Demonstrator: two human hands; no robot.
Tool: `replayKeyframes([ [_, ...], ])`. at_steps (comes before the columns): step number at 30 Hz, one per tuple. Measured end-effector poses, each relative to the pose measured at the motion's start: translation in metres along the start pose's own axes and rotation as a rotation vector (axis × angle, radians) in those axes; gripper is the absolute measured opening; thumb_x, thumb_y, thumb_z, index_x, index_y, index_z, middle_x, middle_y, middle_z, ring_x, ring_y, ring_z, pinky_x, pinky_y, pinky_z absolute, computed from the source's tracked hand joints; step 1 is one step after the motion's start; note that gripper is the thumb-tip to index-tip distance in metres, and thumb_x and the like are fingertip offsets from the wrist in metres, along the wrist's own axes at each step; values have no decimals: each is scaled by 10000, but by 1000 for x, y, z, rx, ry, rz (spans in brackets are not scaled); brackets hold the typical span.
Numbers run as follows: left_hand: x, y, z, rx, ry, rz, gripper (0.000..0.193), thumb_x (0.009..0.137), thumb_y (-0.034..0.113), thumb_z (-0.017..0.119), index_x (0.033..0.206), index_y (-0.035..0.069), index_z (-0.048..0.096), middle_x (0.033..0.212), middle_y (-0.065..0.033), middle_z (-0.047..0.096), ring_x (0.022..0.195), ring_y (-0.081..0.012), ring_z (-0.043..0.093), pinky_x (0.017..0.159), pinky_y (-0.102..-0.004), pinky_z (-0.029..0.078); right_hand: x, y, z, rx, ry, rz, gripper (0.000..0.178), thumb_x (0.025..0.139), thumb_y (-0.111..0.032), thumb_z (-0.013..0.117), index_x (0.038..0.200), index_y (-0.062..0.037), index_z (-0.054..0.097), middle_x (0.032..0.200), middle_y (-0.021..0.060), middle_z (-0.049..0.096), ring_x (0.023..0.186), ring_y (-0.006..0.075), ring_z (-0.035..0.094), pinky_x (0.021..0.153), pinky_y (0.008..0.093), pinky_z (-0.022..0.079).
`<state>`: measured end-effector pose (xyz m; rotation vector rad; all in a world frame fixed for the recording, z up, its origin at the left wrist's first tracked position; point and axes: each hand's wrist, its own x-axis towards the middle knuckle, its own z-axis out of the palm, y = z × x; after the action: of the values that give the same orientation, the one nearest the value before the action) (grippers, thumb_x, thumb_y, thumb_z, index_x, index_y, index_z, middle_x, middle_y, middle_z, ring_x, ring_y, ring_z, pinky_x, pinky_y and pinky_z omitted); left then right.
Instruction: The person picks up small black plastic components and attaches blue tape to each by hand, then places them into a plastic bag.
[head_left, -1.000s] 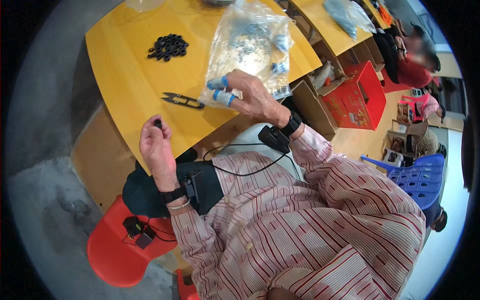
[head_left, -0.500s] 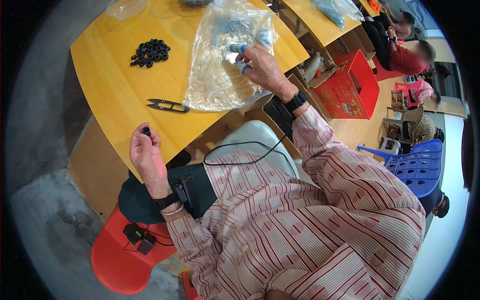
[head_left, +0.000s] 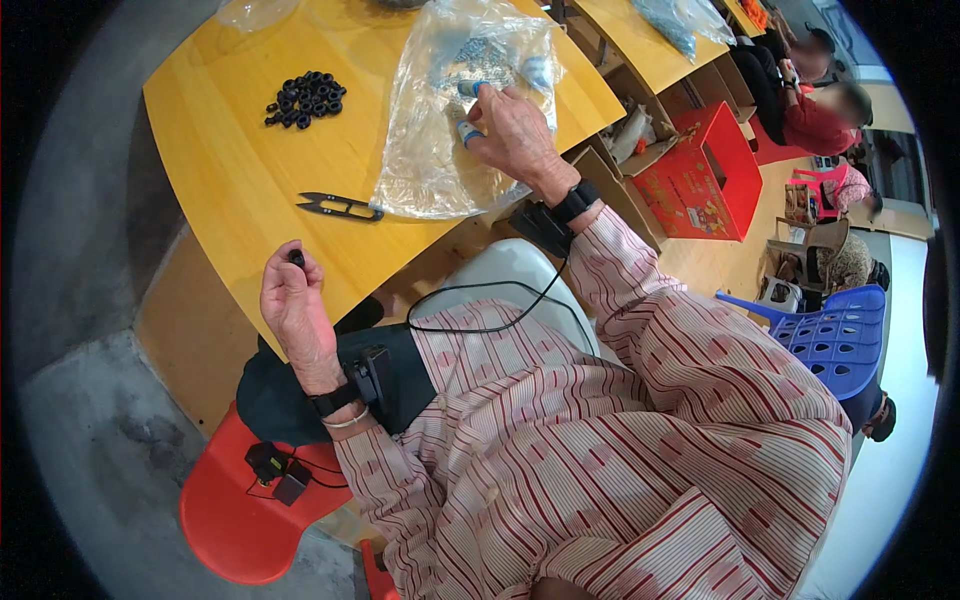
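My left hand [head_left: 300,310] is beside the table's near left edge, thumb and fingers closed on a small black ring-shaped part [head_left: 297,258]. Over a clear plastic bag [head_left: 430,165] hovers or rests my right hand [head_left: 517,143]; whether it touches the bag is unclear. Its thumb and forefinger, both wrapped in blue and white tape, stand apart with nothing visible between them. Small blue-grey pieces [head_left: 483,50] lie on or in the bag beyond the fingertips. Left of the bag sits a pile of black ring-shaped parts [head_left: 304,100]. Black thread snips [head_left: 340,206] lie between the bag and my left hand.
The yellow table [head_left: 215,150] has a rounded left end. At right stand a red box [head_left: 700,180], open cardboard boxes and a blue plastic chair [head_left: 835,340]. A cable [head_left: 480,325] loops over a pale stool [head_left: 505,270]. Several people sit at the far right.
My right hand has shifted slightly left and its fingers have bent downward over the bag. The left hand stays almost still with the black part.
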<state>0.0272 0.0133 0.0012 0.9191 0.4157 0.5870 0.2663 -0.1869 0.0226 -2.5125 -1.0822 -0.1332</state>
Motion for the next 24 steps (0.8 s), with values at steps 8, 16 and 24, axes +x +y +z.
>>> replayKeyframes([
  [8,2,-3,-2,-13,-15,-3,291,874,194,613,1055,-25,553,892,-30,531,795,-102,453,725,-245,369,2,0,6,-51,42,66,227,653,-77,616,833,-22,490,758,131,612,791,332,567,682,428,453],
  [16,1,-1,-1,-35,-8,-5,300,875,173,610,1080,-34,541,886,-35,525,796,-108,458,734,-242,376,-6,-7,-3,137,74,-38,225,666,-24,602,858,-13,486,767,120,614,764,316,554,654,423,447],
  [24,1,-3,-2,-55,-98,15,315,875,140,606,1124,-41,540,880,-36,537,787,-121,463,757,-243,397,-5,-100,-27,522,-194,-235,463,778,-42,628,1220,-33,492,848,42,635,675,162,541,660,286,475],
])
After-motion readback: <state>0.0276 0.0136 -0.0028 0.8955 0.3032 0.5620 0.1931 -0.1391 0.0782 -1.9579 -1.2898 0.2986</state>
